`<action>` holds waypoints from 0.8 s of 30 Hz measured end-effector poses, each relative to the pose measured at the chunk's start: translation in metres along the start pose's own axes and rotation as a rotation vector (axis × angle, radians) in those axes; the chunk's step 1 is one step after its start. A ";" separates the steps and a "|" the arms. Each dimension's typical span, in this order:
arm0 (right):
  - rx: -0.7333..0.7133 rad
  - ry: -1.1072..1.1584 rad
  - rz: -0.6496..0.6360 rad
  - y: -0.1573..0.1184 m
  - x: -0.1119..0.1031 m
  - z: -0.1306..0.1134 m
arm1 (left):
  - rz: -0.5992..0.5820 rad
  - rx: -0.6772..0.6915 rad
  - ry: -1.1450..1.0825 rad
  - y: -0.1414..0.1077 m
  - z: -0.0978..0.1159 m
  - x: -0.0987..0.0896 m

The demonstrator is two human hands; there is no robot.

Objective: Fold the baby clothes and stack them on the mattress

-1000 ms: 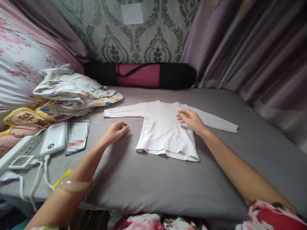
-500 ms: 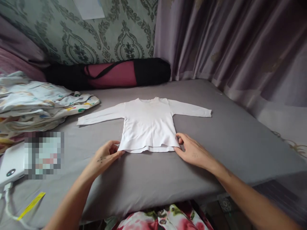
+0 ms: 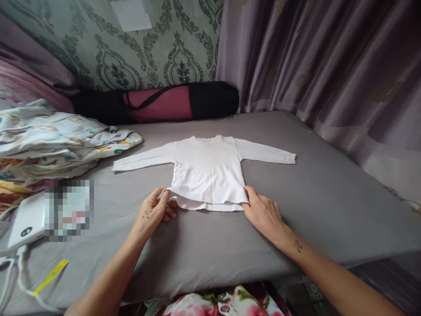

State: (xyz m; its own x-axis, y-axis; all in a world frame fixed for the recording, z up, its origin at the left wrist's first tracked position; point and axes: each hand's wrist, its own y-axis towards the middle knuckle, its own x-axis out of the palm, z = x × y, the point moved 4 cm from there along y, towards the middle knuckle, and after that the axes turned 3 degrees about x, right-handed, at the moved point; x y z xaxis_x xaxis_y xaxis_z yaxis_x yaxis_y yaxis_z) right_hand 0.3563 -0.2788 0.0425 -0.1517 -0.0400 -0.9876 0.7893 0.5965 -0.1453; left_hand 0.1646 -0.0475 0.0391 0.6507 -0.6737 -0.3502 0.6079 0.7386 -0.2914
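- The left hand [image 3: 154,213] pinches the hem's left corner between thumb and fingers, lifting the upper layer; its other fingers curl beneath.
- The right hand [image 3: 263,213] grips the hem's right corner, thumb and forefinger closed on the cloth.
- The white shirt [image 3: 208,169] lies on the grey sheet [image 3: 204,250], sleeves outstretched, its neckline towards the black and red bag [image 3: 159,103].

Bare grey sheet [image 3: 315,193] lies open right of the shirt [image 3: 208,169]; the long bag [image 3: 158,103] blocks the far side.
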 end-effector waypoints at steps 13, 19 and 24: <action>-0.217 -0.137 -0.002 -0.008 -0.033 0.002 | 0.001 0.504 0.962 0.003 -0.013 -0.044; -0.453 -0.161 0.177 -0.009 -0.031 -0.006 | -0.075 0.943 1.101 0.004 -0.010 -0.030; -0.642 0.012 0.150 -0.004 -0.024 -0.002 | -0.316 1.093 1.057 0.009 -0.006 -0.029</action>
State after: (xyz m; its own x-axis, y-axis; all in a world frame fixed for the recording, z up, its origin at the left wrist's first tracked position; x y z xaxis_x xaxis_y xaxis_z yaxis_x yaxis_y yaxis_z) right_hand 0.3555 -0.2789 0.0664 -0.0770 0.0873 -0.9932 0.2912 0.9547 0.0614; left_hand 0.1484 -0.0210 0.0411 0.1171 -0.1238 -0.9854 0.9843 -0.1176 0.1318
